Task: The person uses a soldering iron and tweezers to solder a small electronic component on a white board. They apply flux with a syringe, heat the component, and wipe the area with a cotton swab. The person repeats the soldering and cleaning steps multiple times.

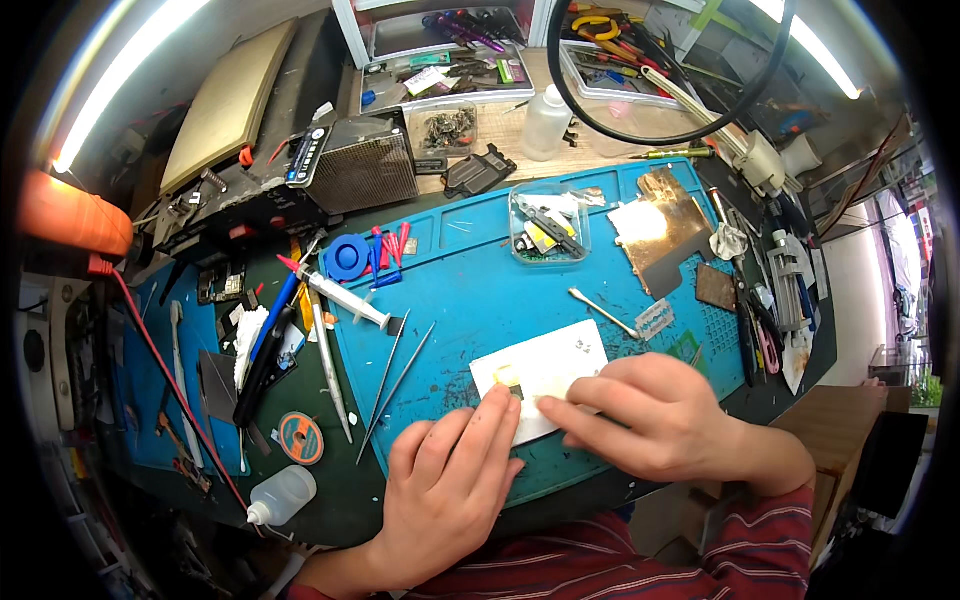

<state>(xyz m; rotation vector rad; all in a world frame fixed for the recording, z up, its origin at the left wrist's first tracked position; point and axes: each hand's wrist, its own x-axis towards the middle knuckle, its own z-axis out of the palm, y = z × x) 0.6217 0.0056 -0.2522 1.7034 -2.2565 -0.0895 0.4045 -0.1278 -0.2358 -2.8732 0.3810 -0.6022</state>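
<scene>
A white sheet of paper or cloth [560,360] lies on the blue work mat, with a small dark square piece [515,392] and a yellowish mark beside it. My left hand [455,465] rests at the sheet's near left, its fingers stretched forward and the tips touching the sheet at the dark piece. My right hand [650,415] comes in from the right over the sheet. Its thumb and fingers are curled together, with the index fingertip near the sheet's middle; whatever is between them is hidden.
Left of the sheet are tweezers [395,385], a syringe [350,300], a solder-wick spool [301,438] and a plastic bottle [283,495]. Beyond it lie a cotton swab [603,312], a razor blade [655,320], a clear box [550,225] and a copper-coloured plate [660,225].
</scene>
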